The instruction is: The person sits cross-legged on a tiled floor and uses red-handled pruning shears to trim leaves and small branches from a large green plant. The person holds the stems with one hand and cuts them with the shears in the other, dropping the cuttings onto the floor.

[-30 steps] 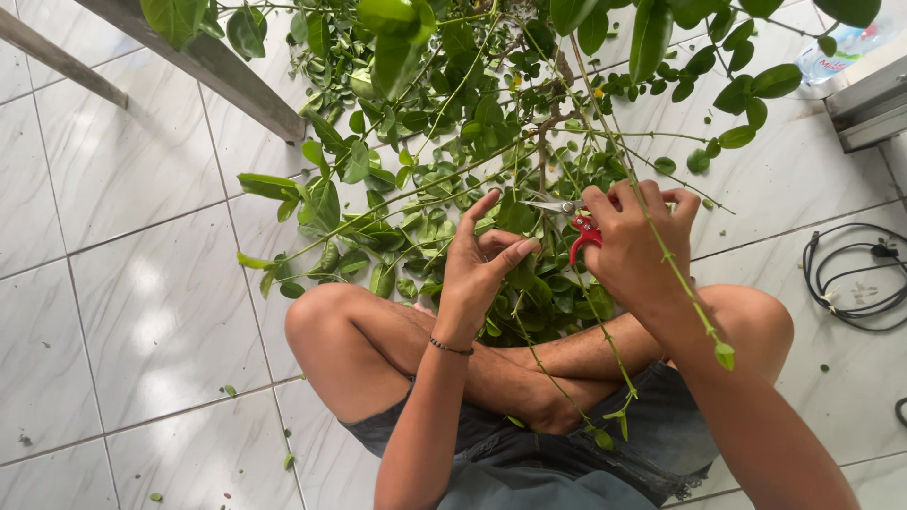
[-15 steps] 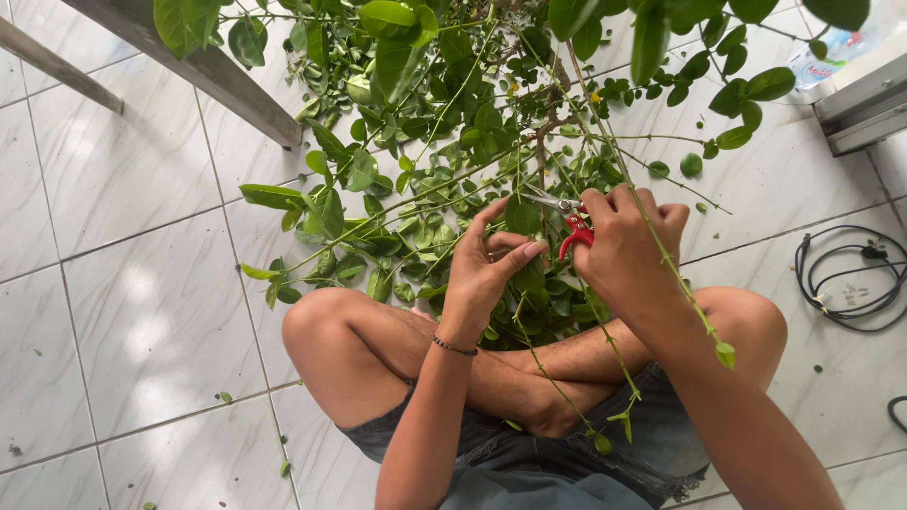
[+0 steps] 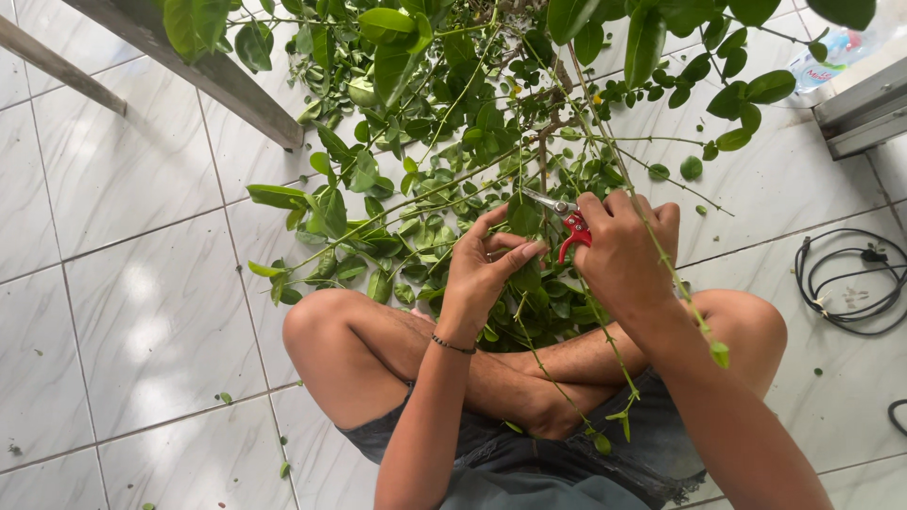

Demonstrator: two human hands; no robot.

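Cutters: small garden cutters with red handles and silver metal blades (image 3: 565, 223) sit in the right hand, up among the leaves, above the person's crossed legs. The blades point left, toward a thin stem.
Right hand: the right hand (image 3: 624, 255) has its grip clamped tight around the red handles. Its back faces up, so I cannot see the fingers from below.
Left hand: the left hand (image 3: 484, 269) is just beside the cutters. Its grip is together, with the fingers pinching thin green stems and leaves. A thin dark bracelet (image 3: 453, 345) goes round its wrist.
Plant: a bushy green plant with long thin stems and shiny oval leaves (image 3: 444, 161) spreads over the top and middle. Some stems hang down over the right arm and the legs.
Person: they sit cross-legged on the floor in dark grey shorts (image 3: 529, 467), with bare knees out to both sides.
Floor: white square floor tiles (image 3: 123, 283) lie all around, with little green leaf bits (image 3: 225, 398) on them.
Further out: a black coiled cable (image 3: 841, 279) lies on the floor at the right. A grey slanted beam (image 3: 203, 71) crosses the top left.
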